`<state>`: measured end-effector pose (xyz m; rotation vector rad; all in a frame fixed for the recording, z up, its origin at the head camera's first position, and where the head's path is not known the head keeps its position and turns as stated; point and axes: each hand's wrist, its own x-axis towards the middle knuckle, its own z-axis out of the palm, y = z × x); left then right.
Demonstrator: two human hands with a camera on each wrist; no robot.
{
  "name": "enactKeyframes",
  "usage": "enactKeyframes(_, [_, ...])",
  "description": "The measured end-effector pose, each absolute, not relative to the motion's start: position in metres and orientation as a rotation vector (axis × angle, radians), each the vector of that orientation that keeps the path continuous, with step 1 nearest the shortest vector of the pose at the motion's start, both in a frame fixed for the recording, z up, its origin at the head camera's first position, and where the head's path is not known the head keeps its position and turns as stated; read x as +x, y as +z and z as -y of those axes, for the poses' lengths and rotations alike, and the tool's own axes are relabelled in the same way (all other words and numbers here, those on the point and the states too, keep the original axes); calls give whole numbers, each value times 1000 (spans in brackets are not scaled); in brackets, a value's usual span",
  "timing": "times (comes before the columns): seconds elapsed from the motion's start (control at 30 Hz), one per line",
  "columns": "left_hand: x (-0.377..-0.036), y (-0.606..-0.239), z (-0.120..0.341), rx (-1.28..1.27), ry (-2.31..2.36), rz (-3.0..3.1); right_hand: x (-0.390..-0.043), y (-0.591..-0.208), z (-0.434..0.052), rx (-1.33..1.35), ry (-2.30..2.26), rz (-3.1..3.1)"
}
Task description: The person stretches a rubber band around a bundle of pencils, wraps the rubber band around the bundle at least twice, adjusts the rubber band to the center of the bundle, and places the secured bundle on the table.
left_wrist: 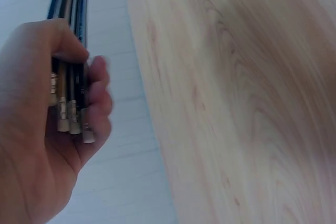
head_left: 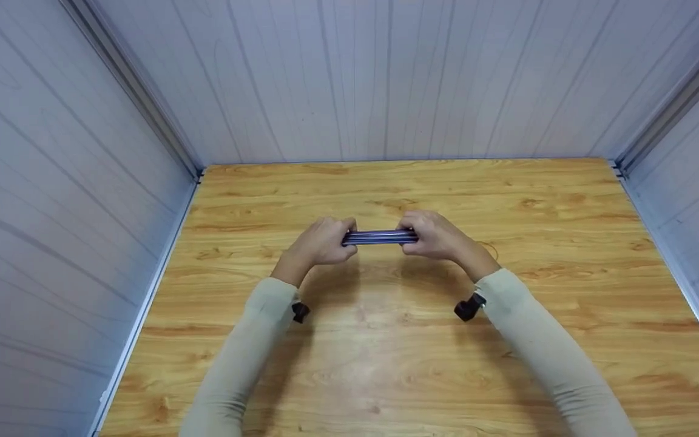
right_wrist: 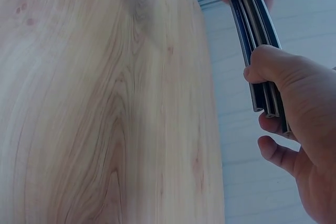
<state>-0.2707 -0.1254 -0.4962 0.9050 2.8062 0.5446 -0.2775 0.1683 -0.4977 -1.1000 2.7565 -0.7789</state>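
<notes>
Gripping a pencil bundle [head_left: 380, 237], apparently, both hands [head_left: 325, 241] above table [head_left: 386, 352].

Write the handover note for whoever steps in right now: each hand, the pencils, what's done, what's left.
Left hand: grips the eraser end of the pencil bundle.
Right hand: grips the other end.
Bundle: held level above the wooden table, touching nothing else.
Done: pencils gathered into one bundle, eraser ends roughly level in the left wrist view.
Left: probably squaring the ends and setting the bundle down.
</notes>
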Motion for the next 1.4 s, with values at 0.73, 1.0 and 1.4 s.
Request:
enactKeyframes(0.73, [-269,-500,124,997,508,-2773,-275,-492,-172,-1228,-714,-2814])
enactKeyframes(1.0, [-271,-496,123,1003,515,-2751,-274,-496,-173,-1225,-644,-2829])
enactKeyframes(1.4, [-271,-491,122,1054,378,-2843,-272,-498,-170,-1156,-520,-2835])
